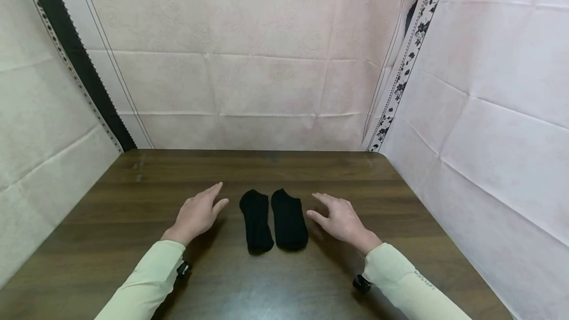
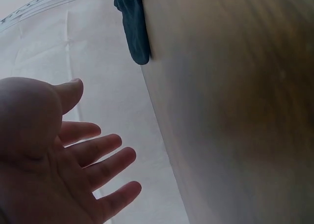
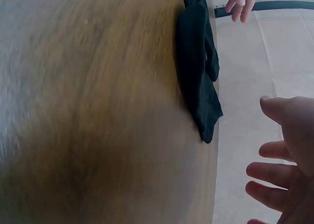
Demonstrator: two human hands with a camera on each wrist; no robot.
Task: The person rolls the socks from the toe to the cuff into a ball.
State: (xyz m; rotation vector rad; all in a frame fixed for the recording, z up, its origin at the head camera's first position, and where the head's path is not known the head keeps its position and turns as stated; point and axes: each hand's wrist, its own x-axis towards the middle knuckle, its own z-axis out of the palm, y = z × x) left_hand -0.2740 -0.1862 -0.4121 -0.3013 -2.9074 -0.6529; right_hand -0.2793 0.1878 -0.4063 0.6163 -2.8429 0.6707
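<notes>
Two black ankle socks lie flat side by side on the wooden table, a narrow gap between them. The left sock (image 1: 256, 221) is a little slimmer than the right sock (image 1: 289, 220). To the left of the pair, my left hand (image 1: 197, 214) hovers above the table with fingers extended and thumb apart, touching nothing. My right hand (image 1: 340, 219) is held the same way on the other side, close to the right sock but apart from it. Both palms look bare in the wrist views, where a dark sock (image 2: 135, 27) appears beyond the left hand.
The brown wood-grain table (image 1: 200, 172) reaches back to a pale cloth wall (image 1: 266, 83). More cloth hangs along the left (image 1: 44, 162) and right (image 1: 489, 137) sides. Each wrist carries a small black device, such as the right device (image 1: 361, 284), under a pale green sleeve.
</notes>
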